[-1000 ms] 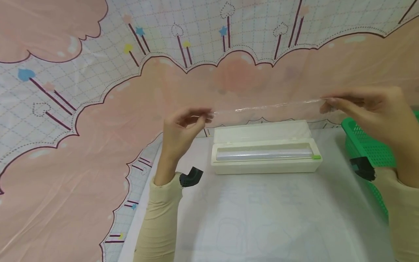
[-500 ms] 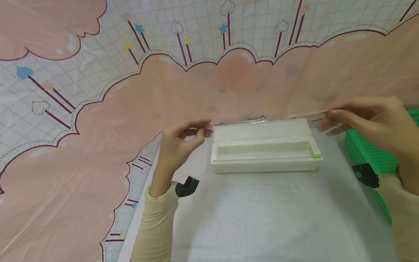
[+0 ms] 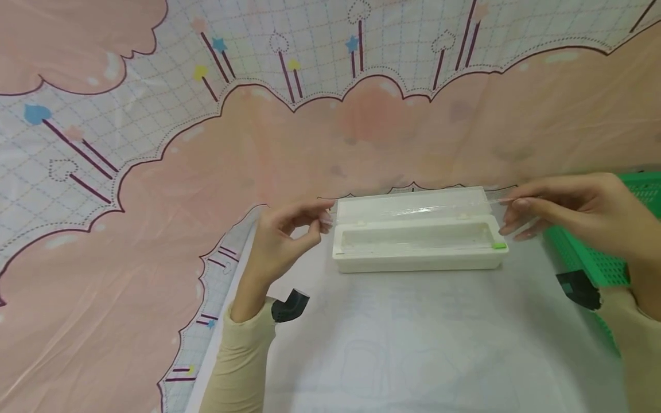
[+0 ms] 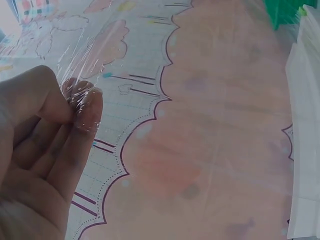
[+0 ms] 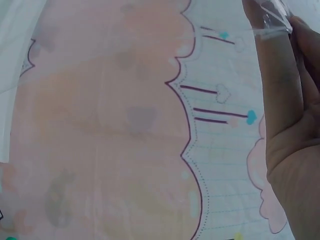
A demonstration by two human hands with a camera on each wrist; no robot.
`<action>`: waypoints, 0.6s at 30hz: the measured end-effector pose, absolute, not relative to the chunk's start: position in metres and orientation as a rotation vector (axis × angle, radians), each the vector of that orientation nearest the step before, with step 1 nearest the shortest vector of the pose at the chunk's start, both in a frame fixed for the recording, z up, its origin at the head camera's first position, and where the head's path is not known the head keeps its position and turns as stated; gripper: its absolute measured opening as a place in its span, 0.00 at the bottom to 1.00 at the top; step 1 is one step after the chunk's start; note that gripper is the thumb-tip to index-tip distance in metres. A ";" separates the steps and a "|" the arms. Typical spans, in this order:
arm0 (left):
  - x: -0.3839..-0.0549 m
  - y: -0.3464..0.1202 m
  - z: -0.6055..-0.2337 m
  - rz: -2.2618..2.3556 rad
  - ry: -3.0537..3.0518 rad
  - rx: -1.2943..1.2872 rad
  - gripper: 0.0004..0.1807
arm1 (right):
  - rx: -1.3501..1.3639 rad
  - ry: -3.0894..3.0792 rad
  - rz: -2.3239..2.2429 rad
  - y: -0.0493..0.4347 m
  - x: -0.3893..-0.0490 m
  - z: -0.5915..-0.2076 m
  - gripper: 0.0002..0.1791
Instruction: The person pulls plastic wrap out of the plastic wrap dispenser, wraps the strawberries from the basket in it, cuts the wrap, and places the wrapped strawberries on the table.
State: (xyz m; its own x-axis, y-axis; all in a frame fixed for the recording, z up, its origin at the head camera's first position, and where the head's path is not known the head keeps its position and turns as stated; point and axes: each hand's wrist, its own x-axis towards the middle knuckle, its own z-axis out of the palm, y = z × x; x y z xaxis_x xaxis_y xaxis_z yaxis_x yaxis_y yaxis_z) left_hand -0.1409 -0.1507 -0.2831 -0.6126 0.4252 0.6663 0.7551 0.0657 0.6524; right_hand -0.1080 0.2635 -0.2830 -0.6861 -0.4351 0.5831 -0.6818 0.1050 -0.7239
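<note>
Clear plastic film (image 3: 423, 210), in the air between the fingertips of one side and the other, with a bright line shining along it. Pinched at one end by the left hand (image 3: 289, 232), with fingers curled and film gathered in fine wrinkles at the tips. Pinched at the other end by the right hand (image 3: 573, 215), with thumb and forefinger together on it. Just below and between the fingers, a long white box (image 3: 420, 264), open, with white lid (image 3: 356, 212) raised behind the film. Cannot tell whether joined to the box at the lower part of the film, or free. On the box rim, at the end nearer to the right fingers, a small green tab (image 3: 499, 245). To the right of these same fingers, partly hidden by the hand, a green basket (image 3: 588, 258) with small holes. Lower than the fingers, a white table surface (image 3: 439, 344); farther beyond them, a pink and white patterned cloth (image 3: 155, 229).
</note>
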 end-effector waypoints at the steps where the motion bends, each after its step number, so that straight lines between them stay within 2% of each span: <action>1: -0.140 -0.152 -0.284 -1.568 -2.061 -1.186 0.20 | 1.146 -2.137 1.650 0.264 -0.108 -0.284 0.14; 6: -0.138 -0.158 -0.290 -1.612 -2.123 -1.169 0.19 | 1.232 -2.110 1.834 0.265 -0.109 -0.290 0.15; 11: -0.137 -0.161 -0.296 -1.709 -2.157 -1.198 0.16 | 1.219 -2.164 1.887 0.266 -0.107 -0.296 0.16; 18: -0.134 -0.163 -0.304 -1.766 -2.231 -1.236 0.15 | 1.350 -2.196 1.917 0.272 -0.108 -0.310 0.19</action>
State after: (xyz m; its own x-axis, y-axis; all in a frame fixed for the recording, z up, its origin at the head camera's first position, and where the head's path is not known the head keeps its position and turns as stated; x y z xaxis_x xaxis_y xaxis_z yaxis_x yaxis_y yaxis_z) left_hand -0.1344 -0.1627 -0.3036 -0.6821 0.5504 0.4814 0.5950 0.0351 0.8030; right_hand -0.1081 0.2716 -0.3098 -0.6448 -0.6157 0.4529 -0.5319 -0.0641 -0.8444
